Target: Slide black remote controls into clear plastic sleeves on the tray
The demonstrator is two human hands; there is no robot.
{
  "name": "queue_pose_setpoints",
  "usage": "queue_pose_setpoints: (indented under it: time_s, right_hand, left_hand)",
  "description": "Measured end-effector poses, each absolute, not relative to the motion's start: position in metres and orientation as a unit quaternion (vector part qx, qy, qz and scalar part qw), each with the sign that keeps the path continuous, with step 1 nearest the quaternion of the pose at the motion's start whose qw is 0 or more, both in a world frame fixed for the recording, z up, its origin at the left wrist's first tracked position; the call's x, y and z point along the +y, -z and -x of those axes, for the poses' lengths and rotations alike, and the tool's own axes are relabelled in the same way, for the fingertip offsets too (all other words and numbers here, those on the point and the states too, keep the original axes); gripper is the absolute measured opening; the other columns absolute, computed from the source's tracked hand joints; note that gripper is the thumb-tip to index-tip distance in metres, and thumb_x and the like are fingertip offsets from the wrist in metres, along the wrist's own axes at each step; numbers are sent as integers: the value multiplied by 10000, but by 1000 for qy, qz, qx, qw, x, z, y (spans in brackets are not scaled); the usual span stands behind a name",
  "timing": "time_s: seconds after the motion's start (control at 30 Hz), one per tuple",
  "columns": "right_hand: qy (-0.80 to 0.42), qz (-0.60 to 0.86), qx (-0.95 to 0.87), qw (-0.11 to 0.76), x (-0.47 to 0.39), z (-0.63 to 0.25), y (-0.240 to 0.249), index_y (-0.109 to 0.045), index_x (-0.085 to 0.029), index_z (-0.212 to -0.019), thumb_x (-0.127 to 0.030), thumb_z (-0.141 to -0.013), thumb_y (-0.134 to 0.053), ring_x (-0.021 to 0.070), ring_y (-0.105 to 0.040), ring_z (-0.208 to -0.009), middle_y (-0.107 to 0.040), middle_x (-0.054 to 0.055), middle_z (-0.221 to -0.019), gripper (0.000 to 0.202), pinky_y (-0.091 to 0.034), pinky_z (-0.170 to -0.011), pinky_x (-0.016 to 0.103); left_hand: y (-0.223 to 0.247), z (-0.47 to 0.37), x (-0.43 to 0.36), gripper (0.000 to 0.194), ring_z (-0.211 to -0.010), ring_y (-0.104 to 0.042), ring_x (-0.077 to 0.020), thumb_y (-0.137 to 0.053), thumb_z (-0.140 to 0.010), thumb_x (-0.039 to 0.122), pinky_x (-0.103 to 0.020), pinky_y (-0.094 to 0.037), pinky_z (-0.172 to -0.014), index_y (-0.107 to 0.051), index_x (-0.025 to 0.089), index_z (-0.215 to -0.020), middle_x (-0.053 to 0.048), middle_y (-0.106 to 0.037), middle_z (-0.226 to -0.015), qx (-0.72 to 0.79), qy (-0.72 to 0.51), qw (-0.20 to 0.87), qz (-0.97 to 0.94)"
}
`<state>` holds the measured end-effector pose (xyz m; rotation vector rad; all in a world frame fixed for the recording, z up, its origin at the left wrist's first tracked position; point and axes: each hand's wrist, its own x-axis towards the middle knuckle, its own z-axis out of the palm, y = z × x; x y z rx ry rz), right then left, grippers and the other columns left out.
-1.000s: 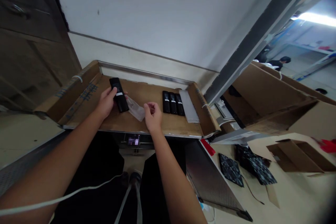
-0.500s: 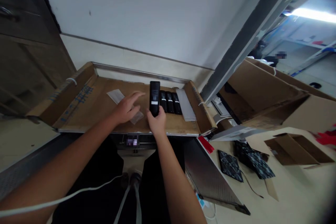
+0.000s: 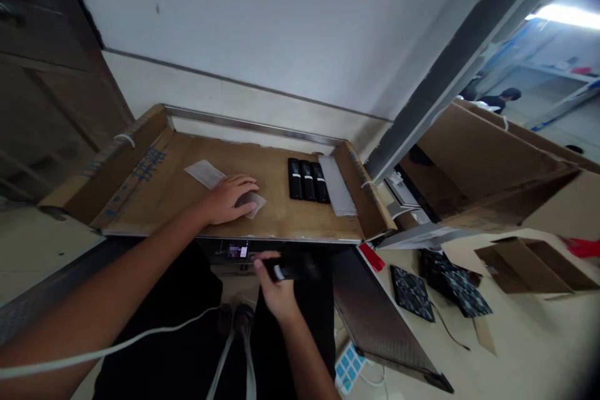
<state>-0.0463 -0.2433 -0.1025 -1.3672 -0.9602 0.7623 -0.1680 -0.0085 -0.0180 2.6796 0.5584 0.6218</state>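
Observation:
My left hand (image 3: 233, 200) lies with its fingers spread on a translucent plastic sleeve (image 3: 204, 173), on the cardboard-lined tray (image 3: 162, 203). Below the tray's front edge, my right hand (image 3: 276, 287) grips a black remote-like device (image 3: 297, 267) with a white label, blurred by motion. Three similar black devices (image 3: 308, 180) lie side by side at the right of the tray. Beside them is a stack of translucent sleeves (image 3: 337, 187).
A small lit screen (image 3: 237, 251) sits under the tray's front edge. A large cardboard box (image 3: 492, 162) stands at the right, with an open box (image 3: 534, 265) and patterned dark items (image 3: 412, 294) on the floor. Another person (image 3: 504, 99) is in the far right background.
My right hand has moved down off the tray with the black device, which has turned from upright to sideways. My left hand has settled lower onto the sleeve.

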Motion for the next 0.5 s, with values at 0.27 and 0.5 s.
queue_pose_setpoints:
  time_s: [0.27, 0.5]
  right_hand:
    - [-300, 693, -606, 249, -212, 19, 188, -629, -224, -1339, -114, -786, -612, 281, -565, -1339, -639, 107, -1405, 564, -422, -1143, 435]
    - [-281, 645, -685, 190, -182, 17, 211, -631, -199, -1342, -129, -761, -689, 259, -453, -1444, -580, 137, -1473, 588, -284, -1234, 444]
  left_hand:
    - [22, 167, -8, 369, -1256, -570, -306, -599, -911, 465, -495, -426, -1093, -664, 217, -1176, -122, -622, -1342, 220, -255, 180, -924]
    - [21, 167, -8, 316, -1222, -585, -299, -609, -901, 413, -483, -445, -1067, -658, 222, -1148, -112, -632, -1317, 220, -260, 178, -923]
